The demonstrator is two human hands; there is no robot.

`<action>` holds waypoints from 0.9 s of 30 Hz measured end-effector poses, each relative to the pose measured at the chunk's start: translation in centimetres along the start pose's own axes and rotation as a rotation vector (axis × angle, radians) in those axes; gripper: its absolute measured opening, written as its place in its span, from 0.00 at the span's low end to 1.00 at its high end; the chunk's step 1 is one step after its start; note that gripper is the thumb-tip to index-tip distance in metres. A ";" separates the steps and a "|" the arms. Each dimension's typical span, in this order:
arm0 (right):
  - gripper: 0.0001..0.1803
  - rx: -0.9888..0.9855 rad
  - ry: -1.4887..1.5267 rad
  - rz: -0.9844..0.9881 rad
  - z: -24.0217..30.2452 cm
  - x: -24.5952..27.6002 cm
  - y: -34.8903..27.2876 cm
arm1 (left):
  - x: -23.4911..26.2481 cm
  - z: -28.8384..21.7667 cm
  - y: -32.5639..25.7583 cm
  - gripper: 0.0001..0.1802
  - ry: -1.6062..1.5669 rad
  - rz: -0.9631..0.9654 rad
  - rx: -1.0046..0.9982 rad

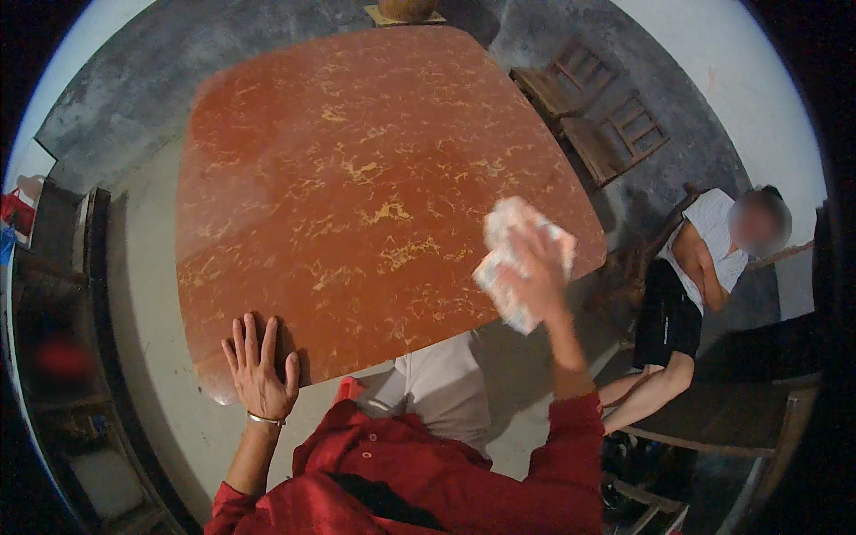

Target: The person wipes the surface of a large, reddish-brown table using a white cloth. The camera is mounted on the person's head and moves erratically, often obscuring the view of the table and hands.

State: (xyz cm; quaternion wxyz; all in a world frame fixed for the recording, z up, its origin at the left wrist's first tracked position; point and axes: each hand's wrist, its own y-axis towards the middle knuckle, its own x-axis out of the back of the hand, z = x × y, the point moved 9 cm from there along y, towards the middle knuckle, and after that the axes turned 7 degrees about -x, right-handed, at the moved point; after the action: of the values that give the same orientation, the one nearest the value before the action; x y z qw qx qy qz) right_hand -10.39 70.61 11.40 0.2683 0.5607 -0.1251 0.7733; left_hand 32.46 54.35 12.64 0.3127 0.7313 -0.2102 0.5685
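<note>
A large reddish-brown table [348, 205] with yellow, marble-like veining fills the middle of the head view. On its near left corner my left hand [262, 373] lies flat, fingers stretched out and nothing in them. At the near right edge my right hand [539, 283] presses a white and pale orange cloth [510, 217]. The bunched cloth sticks out around the hand on several sides. Motion blurs the right fingers, and the underside of the cloth is hidden.
Two wooden chairs [599, 147] stand beyond the table's right side. A person [709, 241] in a white top sits at the right, near a wooden bench [713, 415]. Dark shelving [89, 357] runs along the left. A round brown object [407, 9] is beyond the far edge.
</note>
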 end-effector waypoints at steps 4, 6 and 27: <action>0.38 -0.351 -0.116 -0.152 -7.8 2.0 7.0 | 0.1 -0.3 0.2 0.32 -0.004 0.001 0.001; 0.39 -0.459 -0.122 -0.178 -7.9 2.2 10.5 | 0.2 -0.4 0.4 0.31 -0.011 -0.005 -0.003; 0.37 -0.159 0.027 -0.059 1.5 -1.0 12.8 | 0.6 -0.4 0.3 0.32 -0.023 -0.014 0.001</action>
State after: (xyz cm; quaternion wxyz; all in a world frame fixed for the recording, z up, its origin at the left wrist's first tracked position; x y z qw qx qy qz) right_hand -16.12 59.05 12.37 0.3364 0.5308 -0.1658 0.7600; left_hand 32.11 54.46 13.31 0.3138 0.7395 -0.2082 0.5580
